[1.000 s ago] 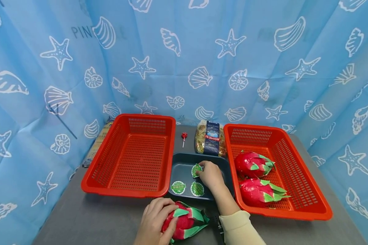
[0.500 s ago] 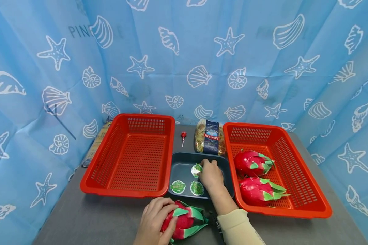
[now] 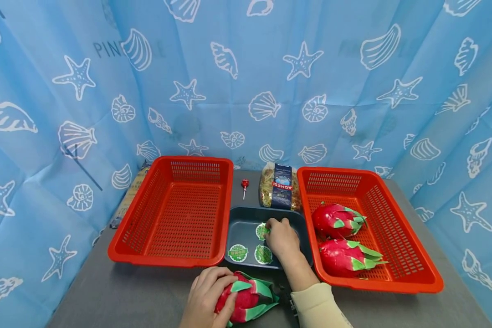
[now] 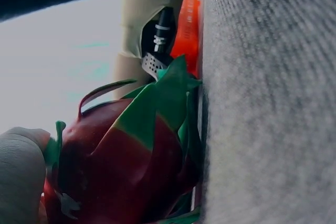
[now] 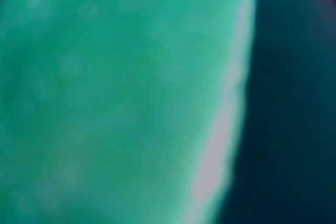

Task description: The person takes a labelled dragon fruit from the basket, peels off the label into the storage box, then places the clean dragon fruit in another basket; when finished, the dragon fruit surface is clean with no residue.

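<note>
On the grey table, a dragon fruit (image 3: 248, 298) with green scales lies on its side under my left hand (image 3: 209, 296), whose fingers and thumb grip its left end. In the left wrist view the thumb (image 4: 23, 153) presses against the dragon fruit (image 4: 131, 161). My right hand (image 3: 282, 237) reaches into the dark shallow tray (image 3: 243, 216), fingers curled, pinching the right edge of a round green-and-white sticker (image 3: 260, 231). Two similar stickers, a left one (image 3: 238, 253) and a right one (image 3: 263, 254), lie nearer the tray's front. Blurred green fills most of the right wrist view.
An empty red basket (image 3: 188, 221) stands left of the tray. The right red basket (image 3: 410, 255) contains two dragon fruits (image 3: 344, 257). Behind the tray are a lollipop (image 3: 244, 184) and a bag of pasta (image 3: 280, 187). A tan packet (image 3: 129, 196) lies beyond the left basket.
The sticker at my right fingertips has shifted in tilt, and the fingers have moved slightly over its edge. My left hand and the dragon fruit stay in place.
</note>
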Demonstrator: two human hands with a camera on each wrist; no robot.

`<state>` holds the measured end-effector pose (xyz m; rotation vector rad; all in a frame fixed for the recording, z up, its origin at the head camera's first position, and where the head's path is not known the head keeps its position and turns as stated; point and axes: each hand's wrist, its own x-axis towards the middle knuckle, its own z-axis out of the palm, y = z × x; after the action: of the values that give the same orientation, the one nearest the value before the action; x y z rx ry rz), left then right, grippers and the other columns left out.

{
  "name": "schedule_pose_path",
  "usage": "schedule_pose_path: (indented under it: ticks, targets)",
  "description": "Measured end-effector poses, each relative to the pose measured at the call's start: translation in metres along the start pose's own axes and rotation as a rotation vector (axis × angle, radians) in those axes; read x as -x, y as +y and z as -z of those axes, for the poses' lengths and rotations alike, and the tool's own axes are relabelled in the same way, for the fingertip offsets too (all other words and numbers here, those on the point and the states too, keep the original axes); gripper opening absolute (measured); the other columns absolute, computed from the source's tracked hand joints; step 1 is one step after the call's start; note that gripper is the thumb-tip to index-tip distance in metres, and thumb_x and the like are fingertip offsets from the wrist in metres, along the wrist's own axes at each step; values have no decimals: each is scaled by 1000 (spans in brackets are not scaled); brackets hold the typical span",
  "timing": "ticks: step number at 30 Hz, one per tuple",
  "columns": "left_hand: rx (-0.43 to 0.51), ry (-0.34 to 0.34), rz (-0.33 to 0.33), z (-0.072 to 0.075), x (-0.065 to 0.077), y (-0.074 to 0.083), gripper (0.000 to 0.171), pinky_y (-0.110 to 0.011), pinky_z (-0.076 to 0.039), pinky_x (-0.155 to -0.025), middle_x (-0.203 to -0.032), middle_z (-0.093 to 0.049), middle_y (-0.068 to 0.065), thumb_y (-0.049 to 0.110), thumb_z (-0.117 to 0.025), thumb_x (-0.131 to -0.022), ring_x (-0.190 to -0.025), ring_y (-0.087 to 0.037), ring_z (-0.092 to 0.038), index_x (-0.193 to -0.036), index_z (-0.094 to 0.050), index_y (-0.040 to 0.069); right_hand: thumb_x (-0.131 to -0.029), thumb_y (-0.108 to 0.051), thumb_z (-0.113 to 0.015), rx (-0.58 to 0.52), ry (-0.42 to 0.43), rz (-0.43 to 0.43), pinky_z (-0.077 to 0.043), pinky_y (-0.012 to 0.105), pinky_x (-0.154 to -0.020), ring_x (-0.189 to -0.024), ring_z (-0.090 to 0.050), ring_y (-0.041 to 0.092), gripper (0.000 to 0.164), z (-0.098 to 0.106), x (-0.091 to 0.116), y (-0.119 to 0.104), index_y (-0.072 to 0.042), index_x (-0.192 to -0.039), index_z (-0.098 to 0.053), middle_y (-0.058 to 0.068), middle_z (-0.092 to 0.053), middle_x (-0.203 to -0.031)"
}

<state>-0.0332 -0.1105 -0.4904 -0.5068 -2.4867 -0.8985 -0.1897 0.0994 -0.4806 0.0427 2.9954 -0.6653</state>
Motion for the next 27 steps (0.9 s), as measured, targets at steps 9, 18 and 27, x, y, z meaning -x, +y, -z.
schedule_pose_path:
  ticks: [9, 18, 27]
  targets:
    - [-14, 24, -55, -3, 1, -3, 27, -38, -52, -83, -112, -61, 15, 25, -85, -79, -108, -7, -55, -105, -76, 25, -90, -22, -80, -156, 60, 140, -52, 43, -74, -85, -59, 24, 38, 33, 36, -11, -11, -125, -72, 11, -58, -106]
    - [-43, 38, -84, -1, -2, -3, 29, -39, -53, -83, -113, -62, 13, 23, -84, -78, -108, -9, -55, -105, -75, 24, -85, -19, -86, -276, 277, 371, -57, 35, -76, -86, -58, 14, 39, 105, 90, -22, -18, -122, -73, -1, -62, -108]
    - [-67, 7, -110, -1, 0, 0, 27, -40, -54, -82, -112, -61, 12, 26, -83, -77, -107, -10, -56, -103, -75, 25, -84, -4, -84, -295, 601, 433, -44, 15, -70, -82, -51, 12, 36, 151, 118, 9, -9, -118, -74, 2, -60, -109]
